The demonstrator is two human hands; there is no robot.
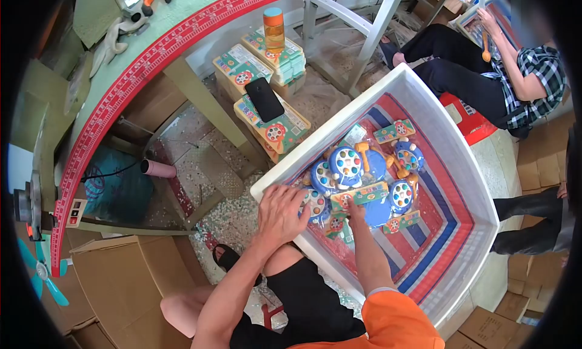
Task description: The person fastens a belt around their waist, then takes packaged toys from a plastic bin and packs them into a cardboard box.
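Observation:
My left hand (282, 214) rests over the near left rim of a big white bin (454, 122), its fingers spread and nothing in it. Inside the bin, my right hand (354, 211) is closed on the lower edge of a printed green and orange box (367, 194). Around that box lie several blue toys with white dotted discs, such as one toy (348, 162) just above it and another (401, 195) to its right. More printed cards or boxes lie among them, one (394, 131) near the back and one (401, 222) at the lower right. A striped cloth (445, 228) lines the bin.
Stacked printed boxes (276, 131) behind the bin carry a black phone (264, 99) and an orange bottle (274, 31). A table with a red ruled edge (121, 100) curves along the left. Another person (521, 82) sits at the upper right. An open cardboard box (121, 282) stands lower left.

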